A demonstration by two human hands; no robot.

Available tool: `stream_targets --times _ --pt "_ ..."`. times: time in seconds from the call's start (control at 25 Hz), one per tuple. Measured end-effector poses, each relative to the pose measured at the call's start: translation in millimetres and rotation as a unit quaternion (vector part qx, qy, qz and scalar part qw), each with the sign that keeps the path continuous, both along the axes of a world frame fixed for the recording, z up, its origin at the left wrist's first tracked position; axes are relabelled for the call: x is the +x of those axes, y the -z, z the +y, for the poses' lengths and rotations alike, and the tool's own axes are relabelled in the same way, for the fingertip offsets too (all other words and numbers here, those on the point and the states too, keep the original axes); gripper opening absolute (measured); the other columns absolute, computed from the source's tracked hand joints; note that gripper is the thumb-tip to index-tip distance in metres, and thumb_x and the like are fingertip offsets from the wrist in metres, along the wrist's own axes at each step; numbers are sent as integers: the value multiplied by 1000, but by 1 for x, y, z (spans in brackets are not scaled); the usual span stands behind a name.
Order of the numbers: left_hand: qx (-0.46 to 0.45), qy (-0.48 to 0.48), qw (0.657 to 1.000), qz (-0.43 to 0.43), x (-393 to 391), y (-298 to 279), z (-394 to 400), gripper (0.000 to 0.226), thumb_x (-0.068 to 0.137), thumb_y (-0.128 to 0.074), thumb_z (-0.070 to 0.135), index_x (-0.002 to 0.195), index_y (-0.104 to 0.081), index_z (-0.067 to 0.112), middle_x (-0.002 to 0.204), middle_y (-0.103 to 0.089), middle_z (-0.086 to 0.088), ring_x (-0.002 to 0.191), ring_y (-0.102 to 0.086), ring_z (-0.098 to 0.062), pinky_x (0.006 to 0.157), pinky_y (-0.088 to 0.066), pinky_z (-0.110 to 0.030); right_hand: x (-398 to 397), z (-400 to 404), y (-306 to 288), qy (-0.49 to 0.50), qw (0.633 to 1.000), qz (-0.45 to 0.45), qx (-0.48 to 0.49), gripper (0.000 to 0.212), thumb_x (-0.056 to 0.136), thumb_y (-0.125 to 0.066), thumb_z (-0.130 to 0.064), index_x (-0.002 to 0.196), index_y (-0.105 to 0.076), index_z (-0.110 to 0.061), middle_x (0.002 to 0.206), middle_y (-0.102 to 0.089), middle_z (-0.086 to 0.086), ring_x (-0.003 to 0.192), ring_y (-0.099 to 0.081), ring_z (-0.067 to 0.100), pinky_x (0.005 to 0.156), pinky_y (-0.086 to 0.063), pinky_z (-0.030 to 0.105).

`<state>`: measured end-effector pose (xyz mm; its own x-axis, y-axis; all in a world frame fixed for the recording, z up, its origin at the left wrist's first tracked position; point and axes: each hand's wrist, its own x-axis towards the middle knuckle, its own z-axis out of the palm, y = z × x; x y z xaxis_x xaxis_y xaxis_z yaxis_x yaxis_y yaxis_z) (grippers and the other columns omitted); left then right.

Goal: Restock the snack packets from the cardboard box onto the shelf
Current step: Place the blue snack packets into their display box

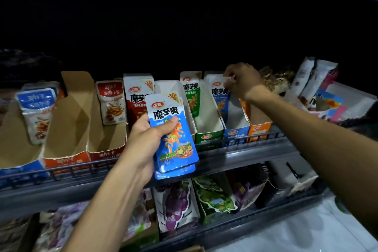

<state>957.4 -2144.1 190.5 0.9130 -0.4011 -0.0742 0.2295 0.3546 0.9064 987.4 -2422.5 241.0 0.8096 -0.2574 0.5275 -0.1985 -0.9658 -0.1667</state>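
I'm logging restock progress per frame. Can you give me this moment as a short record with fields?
left hand: left hand grips a stack of blue packets
right hand: right hand pinches the top of a blue packet standing in the blue tray
neighbouring tray: green tray, one green packet at its back
cardboard box: not in view

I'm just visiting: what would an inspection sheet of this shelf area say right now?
Surface: grey wire-fronted shelf, another tier below.
Job's things: blue snack packets stacked in the left hand; one blue packet standing in the blue display box.
Clutter: green packet, red packets, several half-empty cardboard trays.
Hands: left hand grips the stack; right hand pinches the standing packet's top.
Cables: nothing seen.
Surroundings: dark shelf back; grape-printed packs below.
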Motion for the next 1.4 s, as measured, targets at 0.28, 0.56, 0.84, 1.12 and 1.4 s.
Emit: stream_targets --times 0.28,0.56,0.84,1.12,1.4 --pt "-15 4 1000 -6 -2 1 -4 12 85 -70 6 96 -68 11 86 -77 -8 67 -74 -18 54 -58 -30 -9 15 13 40 993 -57 -95 43 88 -66 -21 126 -50 -8 124 -50 17 110 -52 36 83 -45 42" --pt "-25 23 998 -47 -18 -1 -14 19 84 -71 1 98 -69 13 88 -77 -6 70 -73 -16 55 -57 -28 -73 106 3 -256 866 107 416 14 91 -64 -27 82 -61 -16 63 -61 -8 52 -51 2 48 -39 19" --pt "7 70 996 -46 -25 -5 -13 27 93 -58 -3 114 -66 11 101 -76 -11 85 -74 -25 69 -62 -40 -78 91 0 -207 849 75 481 13 85 -71 -18 90 -63 -9 78 -73 5 65 -60 14 54 -38 26" --pt "3 -10 1000 -9 -15 -4 -5 21 94 -56 3 109 -65 15 90 -77 -1 71 -72 -16 66 -59 -32 -70 40 -25 -88 856 -163 483 18 94 -57 -6 83 -56 -20 69 -60 -3 46 -49 2 37 -35 18" --pt "-20 -25 999 21 -11 -4 -6 30 86 -44 -6 103 -64 7 93 -69 -13 78 -63 -28 61 -57 -32 -39 9 -8 -47 896 -149 416 9 94 -57 -6 102 -59 -7 106 -64 13 87 -63 15 57 -50 14"
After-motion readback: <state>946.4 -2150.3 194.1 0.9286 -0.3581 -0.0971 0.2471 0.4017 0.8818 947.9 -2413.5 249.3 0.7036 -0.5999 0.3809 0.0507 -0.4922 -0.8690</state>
